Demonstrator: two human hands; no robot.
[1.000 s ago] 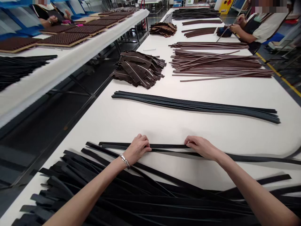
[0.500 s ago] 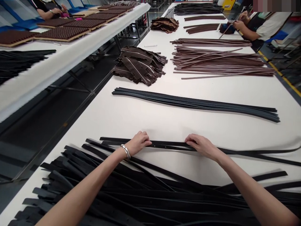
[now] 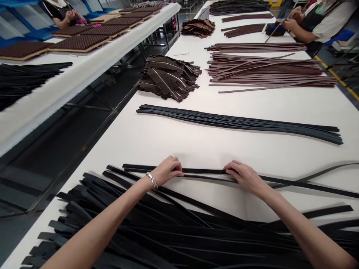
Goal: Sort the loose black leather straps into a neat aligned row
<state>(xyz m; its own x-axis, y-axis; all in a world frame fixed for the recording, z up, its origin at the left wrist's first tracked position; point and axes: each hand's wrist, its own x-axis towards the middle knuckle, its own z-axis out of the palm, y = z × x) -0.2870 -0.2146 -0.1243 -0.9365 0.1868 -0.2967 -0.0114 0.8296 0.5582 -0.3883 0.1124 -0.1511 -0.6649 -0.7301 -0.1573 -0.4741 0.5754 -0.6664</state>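
Note:
My left hand [image 3: 169, 170], with a silver bracelet at its wrist, pinches a black strip [image 3: 203, 171] lying across the white table. Further right, my right hand [image 3: 242, 175] has its fingers closed on the same strip, so a straight length spans between both hands. A second black strip [image 3: 207, 178] runs just below it and passes beneath the hands. Under my forearms spreads a large pile of black strips [image 3: 179, 239]. Beyond my hands lies a neat bundle of black strips [image 3: 238, 123].
Dark brown pieces [image 3: 169, 78] are heaped at the table's left edge. Bundles of brown strips [image 3: 263, 69] lie further back on the right, near a co-worker's hands [image 3: 293, 22]. Another table [image 3: 92, 74] on the left, across an aisle, bears brown woven panels [image 3: 84, 42].
The two strips between my hands have come slightly apart, and the lower one's right end now curves upward. My hands keep nearly the same place; the view has shifted a little.

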